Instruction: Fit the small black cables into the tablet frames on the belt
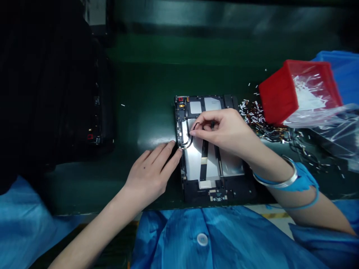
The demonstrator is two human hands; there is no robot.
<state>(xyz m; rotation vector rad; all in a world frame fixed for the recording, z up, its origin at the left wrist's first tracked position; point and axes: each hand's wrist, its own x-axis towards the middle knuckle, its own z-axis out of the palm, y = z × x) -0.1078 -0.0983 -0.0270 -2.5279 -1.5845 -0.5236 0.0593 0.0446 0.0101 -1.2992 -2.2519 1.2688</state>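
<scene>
Far left, 9 o'clock: dark stack of black gear (pixel 95 112) on the green table (pixel 146 93), details too dark to tell. Left hand (pixel 150 170) lies flat, palm down on the table, grip released, fingers straight; its fingertips touch the left edge of the tablet (pixel 193 164) at about 9 o'clock of the tablet. The tablet lies back-open at centre, silver plate and flat ribbon strip (pixel 204 157) exposed. A thin black cable (pixel 187 144) curves along the tablet's upper-left part, its lower bend just beside the left fingertips. Right hand (pixel 224 129) sits over the tablet's upper half, grip pinched on the cable's upper end between thumb and forefinger; the cable runs off toward 8 o'clock from that grip. Silver bangle (pixel 276 181) on the right wrist, blue sleeve behind it. At 2 o'clock of the tablet: loose small bits (pixel 252 112) scattered on the table, then a tilted red bin (pixel 276 99) lined with a clear plastic bag (pixel 322 116), and a blue bin (pixel 342 71) at far right.
</scene>
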